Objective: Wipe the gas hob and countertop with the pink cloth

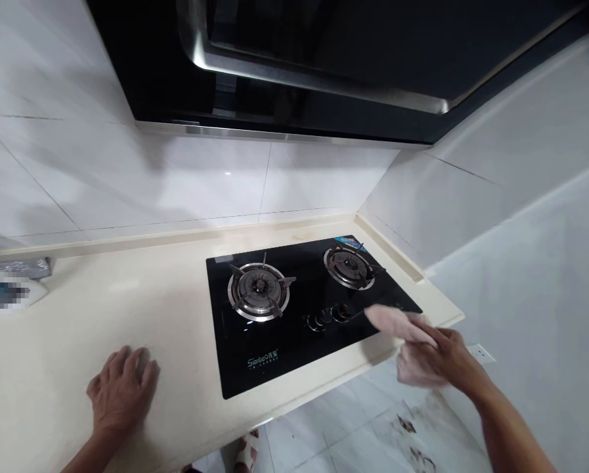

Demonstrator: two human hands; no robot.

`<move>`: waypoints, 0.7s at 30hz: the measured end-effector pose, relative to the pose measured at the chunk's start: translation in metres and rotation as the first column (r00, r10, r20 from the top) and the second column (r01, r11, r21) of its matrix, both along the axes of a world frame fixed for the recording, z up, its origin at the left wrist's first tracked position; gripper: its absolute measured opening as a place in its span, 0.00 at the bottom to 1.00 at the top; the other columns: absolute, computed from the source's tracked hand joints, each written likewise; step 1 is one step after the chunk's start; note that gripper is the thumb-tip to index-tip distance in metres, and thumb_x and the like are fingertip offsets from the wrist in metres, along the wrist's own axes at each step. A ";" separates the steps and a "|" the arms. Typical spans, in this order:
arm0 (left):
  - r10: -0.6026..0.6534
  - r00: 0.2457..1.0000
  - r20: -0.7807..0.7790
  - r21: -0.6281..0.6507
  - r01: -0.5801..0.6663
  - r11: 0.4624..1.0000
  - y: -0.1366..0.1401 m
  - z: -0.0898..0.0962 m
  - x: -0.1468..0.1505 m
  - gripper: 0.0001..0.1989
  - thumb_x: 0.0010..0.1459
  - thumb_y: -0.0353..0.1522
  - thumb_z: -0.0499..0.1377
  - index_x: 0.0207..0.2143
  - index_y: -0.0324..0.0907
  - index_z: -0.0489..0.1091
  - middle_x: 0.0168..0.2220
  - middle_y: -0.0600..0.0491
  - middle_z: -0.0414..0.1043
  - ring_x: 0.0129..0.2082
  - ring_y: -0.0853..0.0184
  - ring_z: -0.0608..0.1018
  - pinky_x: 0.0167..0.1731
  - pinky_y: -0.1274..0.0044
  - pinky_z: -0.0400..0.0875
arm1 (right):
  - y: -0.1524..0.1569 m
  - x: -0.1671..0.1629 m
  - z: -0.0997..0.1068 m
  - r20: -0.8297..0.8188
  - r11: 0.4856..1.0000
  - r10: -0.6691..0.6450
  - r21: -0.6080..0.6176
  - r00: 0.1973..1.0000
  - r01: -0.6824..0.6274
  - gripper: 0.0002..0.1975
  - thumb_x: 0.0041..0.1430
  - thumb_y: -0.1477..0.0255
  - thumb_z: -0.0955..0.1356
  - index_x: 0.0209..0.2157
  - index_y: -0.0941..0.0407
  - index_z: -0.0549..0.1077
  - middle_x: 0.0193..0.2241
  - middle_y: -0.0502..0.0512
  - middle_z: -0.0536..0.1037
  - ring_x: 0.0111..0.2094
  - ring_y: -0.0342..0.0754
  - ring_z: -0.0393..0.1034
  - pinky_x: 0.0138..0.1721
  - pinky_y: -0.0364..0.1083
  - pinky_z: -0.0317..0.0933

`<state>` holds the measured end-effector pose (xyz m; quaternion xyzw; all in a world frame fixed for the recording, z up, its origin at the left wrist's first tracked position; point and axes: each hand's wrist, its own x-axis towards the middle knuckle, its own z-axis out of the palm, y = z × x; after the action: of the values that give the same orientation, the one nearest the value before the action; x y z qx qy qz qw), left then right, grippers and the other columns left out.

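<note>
Cream kitchen countertop (171,302) beneath a black range hood (324,39): a pale pink cloth (390,320) (blurred) is gripped in the right hand (442,355) near the front-right edge of a black two-burner gas hob (306,282). The left hand (121,387), holding nothing, lies palm down on the countertop; how much is wiped or left cannot be told.

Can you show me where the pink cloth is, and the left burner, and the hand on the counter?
Pink cloth (395,323): head view, on its upper flap.
Left burner (259,285): head view, on its round centre.
Left hand (121,389): head view, on the back of it.
</note>
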<state>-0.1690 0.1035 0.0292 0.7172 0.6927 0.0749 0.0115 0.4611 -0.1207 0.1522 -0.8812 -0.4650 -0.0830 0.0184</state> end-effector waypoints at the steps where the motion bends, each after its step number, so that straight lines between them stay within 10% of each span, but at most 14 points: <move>1: -0.002 1.000 0.002 0.008 0.002 1.000 0.000 0.000 -0.001 0.26 0.67 0.46 0.43 0.57 0.45 0.68 0.66 0.42 0.60 0.68 0.52 0.59 0.64 0.56 0.53 | 0.016 -0.006 -0.007 -0.008 1.000 0.019 -0.016 1.000 -0.019 0.21 0.55 0.72 0.66 0.51 0.54 0.77 0.49 0.65 0.79 0.50 0.60 0.73 0.46 0.54 0.67; 9: -0.019 1.000 0.005 0.024 0.019 1.000 -0.001 -0.003 -0.001 0.27 0.68 0.46 0.41 0.57 0.45 0.68 0.66 0.42 0.60 0.67 0.51 0.59 0.63 0.56 0.53 | 0.069 -0.133 -0.094 0.042 0.974 -0.061 -0.216 0.997 0.068 0.26 0.59 0.76 0.63 0.58 0.60 0.73 0.52 0.76 0.74 0.44 0.62 0.74 0.45 0.63 0.65; 15: -0.013 1.000 0.021 0.025 0.012 1.000 -0.002 0.002 0.003 0.27 0.67 0.47 0.41 0.56 0.44 0.68 0.65 0.42 0.60 0.67 0.51 0.59 0.63 0.56 0.53 | 0.045 -0.219 -0.089 -0.186 0.944 0.102 -0.293 0.977 -0.154 0.30 0.58 0.76 0.65 0.63 0.51 0.68 0.62 0.64 0.66 0.56 0.64 0.64 0.55 0.60 0.61; 21: -0.008 1.000 0.028 0.022 0.007 1.000 -0.003 0.004 0.003 0.27 0.67 0.47 0.42 0.58 0.44 0.67 0.66 0.42 0.60 0.67 0.52 0.59 0.64 0.56 0.51 | 0.012 -0.246 -0.087 -0.506 0.792 0.474 -0.113 0.720 -0.601 0.24 0.56 0.80 0.64 0.51 0.45 0.76 0.61 0.51 0.69 0.61 0.56 0.59 0.62 0.56 0.55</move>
<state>-0.1659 0.1001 0.0331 0.7188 0.6889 0.0924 0.0137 0.2147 -0.1082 0.0656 -0.6941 -0.6917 0.1973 0.0297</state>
